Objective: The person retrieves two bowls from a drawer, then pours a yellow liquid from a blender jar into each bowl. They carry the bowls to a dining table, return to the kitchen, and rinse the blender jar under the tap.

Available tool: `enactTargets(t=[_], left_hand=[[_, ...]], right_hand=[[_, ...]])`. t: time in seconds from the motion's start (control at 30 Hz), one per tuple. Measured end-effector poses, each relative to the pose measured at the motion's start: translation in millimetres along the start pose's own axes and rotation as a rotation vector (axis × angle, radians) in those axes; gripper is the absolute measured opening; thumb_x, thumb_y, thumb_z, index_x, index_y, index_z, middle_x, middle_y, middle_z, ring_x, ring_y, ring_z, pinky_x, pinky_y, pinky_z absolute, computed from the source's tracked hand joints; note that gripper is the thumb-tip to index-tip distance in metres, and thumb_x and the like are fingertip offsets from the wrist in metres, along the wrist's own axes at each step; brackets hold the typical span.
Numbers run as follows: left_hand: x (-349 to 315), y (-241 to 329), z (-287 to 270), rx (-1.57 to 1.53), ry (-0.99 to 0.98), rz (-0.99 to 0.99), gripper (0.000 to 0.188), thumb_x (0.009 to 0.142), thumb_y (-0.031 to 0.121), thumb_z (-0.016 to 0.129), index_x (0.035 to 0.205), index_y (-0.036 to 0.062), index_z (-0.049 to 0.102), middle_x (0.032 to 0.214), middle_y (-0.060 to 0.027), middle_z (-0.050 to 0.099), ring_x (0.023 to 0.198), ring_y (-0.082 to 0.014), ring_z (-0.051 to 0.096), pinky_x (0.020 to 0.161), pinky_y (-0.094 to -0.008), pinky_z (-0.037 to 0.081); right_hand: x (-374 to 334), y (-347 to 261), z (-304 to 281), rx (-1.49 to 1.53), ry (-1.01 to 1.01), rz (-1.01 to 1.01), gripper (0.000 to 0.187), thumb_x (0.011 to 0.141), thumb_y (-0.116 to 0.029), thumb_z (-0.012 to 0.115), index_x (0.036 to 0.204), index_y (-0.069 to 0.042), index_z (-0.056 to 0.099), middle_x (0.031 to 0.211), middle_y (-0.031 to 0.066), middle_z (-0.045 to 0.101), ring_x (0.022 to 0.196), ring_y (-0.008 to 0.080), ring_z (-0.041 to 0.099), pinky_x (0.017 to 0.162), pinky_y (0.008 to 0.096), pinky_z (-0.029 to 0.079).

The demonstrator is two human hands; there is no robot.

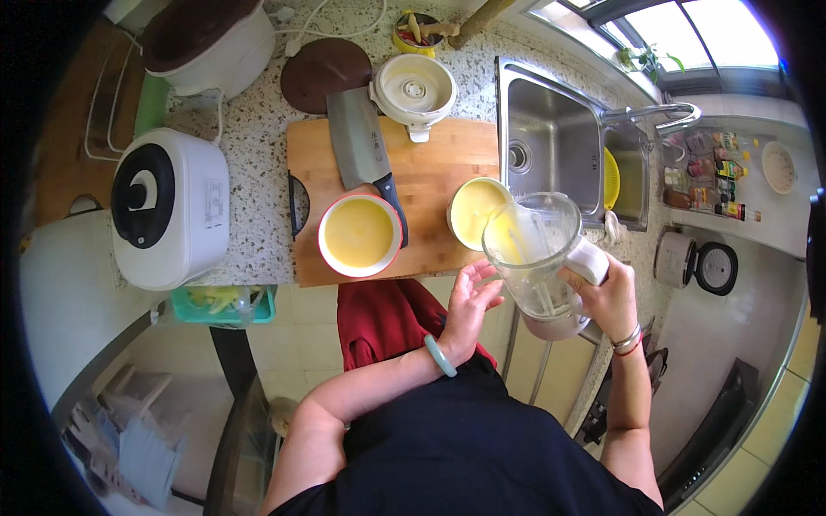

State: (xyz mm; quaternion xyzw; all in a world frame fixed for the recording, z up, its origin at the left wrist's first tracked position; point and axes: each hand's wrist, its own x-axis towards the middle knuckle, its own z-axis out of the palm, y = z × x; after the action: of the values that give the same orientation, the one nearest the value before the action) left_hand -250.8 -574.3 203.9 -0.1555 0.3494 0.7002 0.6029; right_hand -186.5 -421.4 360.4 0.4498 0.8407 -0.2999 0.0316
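Observation:
My right hand [605, 295] is wrapped round the white handle of a clear blender jug [544, 291]. The jug is tilted, its rim at the edge of a bowl [476, 211] holding thick yellow liquid. A film of the same yellow clings inside the jug near its mouth. My left hand [469, 311] holds nothing; its fingers are apart and bent beside the jug, and I cannot tell whether they touch it. To the left, a red-rimmed bowl [360, 234] of yellow liquid stands on the wooden cutting board [430, 254].
A cleaver [357, 142] lies on the board, its handle beside the red-rimmed bowl. Behind it are a white appliance part [416, 90] and a brown round lid [325, 76]. A steel sink [551, 120] is at the right; a white rice cooker [176, 211] stands left.

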Motion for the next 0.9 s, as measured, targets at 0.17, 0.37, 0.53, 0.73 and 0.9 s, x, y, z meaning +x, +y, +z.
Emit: enactTargets(t=[0.17, 0.37, 0.53, 0.73, 0.9], left_hand=[[-2.1, -1.9, 2.0, 0.061, 0.027, 0.135, 0.022, 0.1, 0.017, 0.05, 0.121, 0.0106, 0.05, 0.117, -0.0013, 0.054, 0.109, -0.0109, 0.052, 0.091, -0.0295, 0.043], [-7.1, -8.2, 9.5, 0.108, 0.032, 0.219, 0.02, 0.1, 0.018, 0.05, 0.118, 0.0115, 0.052, 0.115, 0.0006, 0.056, 0.108, -0.0079, 0.051, 0.092, -0.0282, 0.041], [-16.2, -17.8, 24.7, 0.162, -0.009, 0.288, 0.019, 0.1, 0.015, 0.05, 0.118, 0.0102, 0.053, 0.117, -0.0006, 0.056, 0.11, -0.0088, 0.051, 0.095, -0.0298, 0.042], [-18.4, -21.1, 49.4, 0.233, -0.095, 0.377, 0.019, 0.1, 0.013, 0.05, 0.118, 0.0083, 0.054, 0.117, -0.0013, 0.056, 0.111, -0.0096, 0.051, 0.096, -0.0301, 0.044], [-8.0, -24.6, 57.2, 0.318, -0.088, 0.454, 0.02, 0.1, 0.014, 0.051, 0.118, 0.0081, 0.055, 0.117, -0.0006, 0.056, 0.11, -0.0094, 0.052, 0.095, -0.0294, 0.044]], right_hand=[[-29.2, 36.8, 9.6, 0.341, 0.057, 0.142, 0.028, 0.079, -0.014, 0.08, 0.098, 0.003, 0.069, 0.073, 0.0021, 0.067, 0.057, 0.0043, 0.056, 0.048, 0.0215, 0.043], [-68.6, 73.0, 33.4, 0.679, 0.213, 0.169, 0.024, 0.077, -0.011, 0.081, 0.09, 0.0, 0.065, 0.071, -0.0004, 0.061, 0.055, 0.0045, 0.051, 0.045, 0.0204, 0.037], [-91.4, 113.1, 45.1, 0.905, 0.417, 0.067, 0.022, 0.076, -0.007, 0.079, 0.09, 0.0, 0.063, 0.069, 0.0, 0.059, 0.052, 0.0057, 0.049, 0.045, 0.021, 0.034], [-100.9, 131.8, 39.9, 1.088, 0.643, -0.047, 0.023, 0.077, -0.007, 0.078, 0.091, 0.001, 0.061, 0.068, 0.0009, 0.059, 0.048, 0.0067, 0.047, 0.043, 0.0216, 0.032], [-81.3, 135.9, 17.4, 1.171, 0.753, -0.181, 0.018, 0.081, -0.008, 0.074, 0.088, 0.0, 0.059, 0.066, -0.0008, 0.054, 0.051, 0.0066, 0.043, 0.046, 0.0219, 0.03]])
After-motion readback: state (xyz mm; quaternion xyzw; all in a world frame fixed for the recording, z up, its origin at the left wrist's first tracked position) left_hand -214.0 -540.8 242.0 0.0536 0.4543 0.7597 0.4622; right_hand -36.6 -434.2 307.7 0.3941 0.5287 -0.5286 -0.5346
